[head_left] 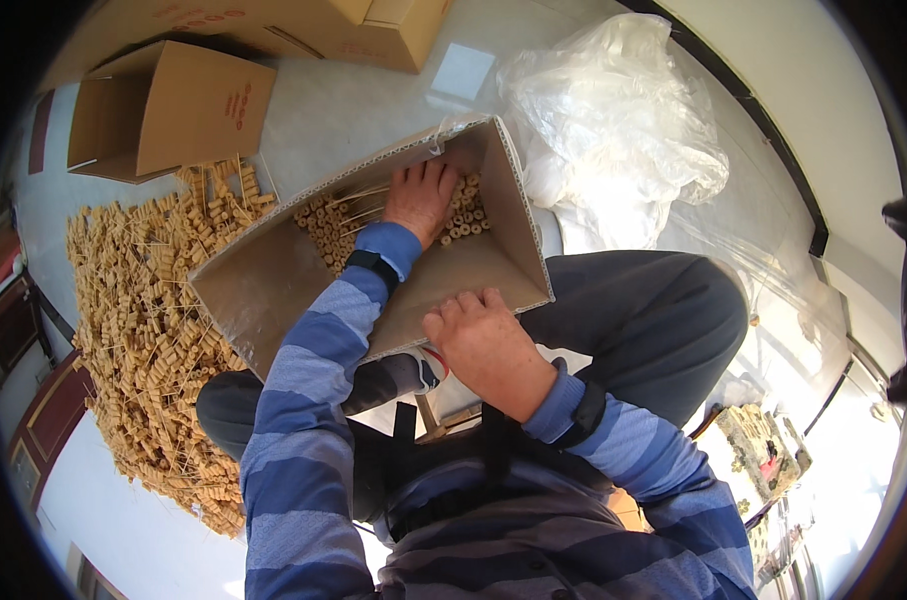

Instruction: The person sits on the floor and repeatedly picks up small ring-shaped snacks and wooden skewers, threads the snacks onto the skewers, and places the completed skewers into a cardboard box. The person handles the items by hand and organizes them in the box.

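An open cardboard box (273, 275) lies tilted across my lap. Small tan cylindrical pieces with thin wire leads (463, 215) are packed in rows at its far end. My left hand (420, 198) reaches deep inside the box and rests flat on those pieces, fingers spread. My right hand (483, 345) grips the box's near edge (453, 305), fingers curled over the rim. Both arms wear blue striped sleeves, with a dark band on each wrist.
A big heap of the same tan pieces (148, 320) covers the floor at the left. Two more cardboard boxes (173, 105) stand at the top left. A crumpled clear plastic sheet (613, 120) lies at the upper right. Dark furniture edges show at the far left.
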Demonstrator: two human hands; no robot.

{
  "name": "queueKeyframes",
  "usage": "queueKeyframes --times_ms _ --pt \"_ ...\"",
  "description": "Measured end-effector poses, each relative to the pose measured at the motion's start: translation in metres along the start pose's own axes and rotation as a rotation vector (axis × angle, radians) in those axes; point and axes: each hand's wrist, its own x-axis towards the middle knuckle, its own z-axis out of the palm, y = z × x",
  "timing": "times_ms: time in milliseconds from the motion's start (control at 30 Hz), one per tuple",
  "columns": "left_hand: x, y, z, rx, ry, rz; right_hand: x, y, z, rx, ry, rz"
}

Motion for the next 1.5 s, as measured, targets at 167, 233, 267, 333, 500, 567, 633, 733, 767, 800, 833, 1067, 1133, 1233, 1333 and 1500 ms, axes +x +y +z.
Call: queueKeyframes --times_ms 167,233,267,333,500,567,633,733,767,800,833,1067,1133,1233,1333,1500 --pt "0.006 -0.006 0.025 0.115 0.081 0.038 -0.002 -0.002 0.002 -0.044 0.109 -0.008" --pt "0.006 -0.007 0.033 0.122 0.101 0.040 -0.002 -0.003 0.002 -0.058 0.107 -0.002" --pt "0.006 -0.007 0.037 0.108 0.067 0.035 -0.002 -0.004 0.002 -0.063 0.095 0.000" --pt "0.005 -0.009 0.041 0.090 0.061 0.043 -0.002 -0.006 0.001 -0.054 0.074 0.009" --pt "0.008 -0.010 0.049 0.078 0.023 0.037 -0.001 -0.008 -0.001 -0.056 0.029 0.015" --pt "0.009 -0.009 0.052 0.049 -0.053 0.007 0.000 -0.008 0.000 -0.055 0.042 0.016" --pt "0.009 -0.008 0.056 0.083 -0.044 -0.003 0.000 -0.009 0.000 -0.066 0.044 0.018" --pt "0.007 -0.009 0.062 0.118 0.077 0.010 -0.001 -0.010 0.001 -0.066 0.039 0.020" --pt "0.007 -0.010 0.064 0.130 0.146 0.020 -0.001 -0.010 0.001 -0.066 0.037 0.020" --pt "0.007 -0.010 0.066 0.124 0.142 0.014 -0.001 -0.010 0.001 -0.066 0.033 0.021" --pt "0.007 -0.010 0.069 0.119 0.137 0.008 -0.001 -0.010 0.001 -0.067 0.030 0.022" --pt "0.006 -0.016 0.081 -0.102 -0.094 -0.078 0.000 -0.010 -0.003 -0.093 0.035 0.013" --pt "0.004 -0.019 0.080 -0.091 -0.062 -0.054 0.001 -0.011 -0.004 -0.081 -0.004 0.018" --pt "0.003 -0.019 0.074 -0.112 -0.065 -0.065 0.002 -0.013 -0.006 -0.090 -0.020 0.016" --pt "0.004 -0.017 0.063 -0.130 -0.083 -0.086 0.003 -0.014 -0.006 -0.110 -0.015 0.011" --pt "0.010 -0.013 0.044 -0.220 -0.190 -0.113 0.004 -0.014 -0.005 -0.107 -0.025 0.016"
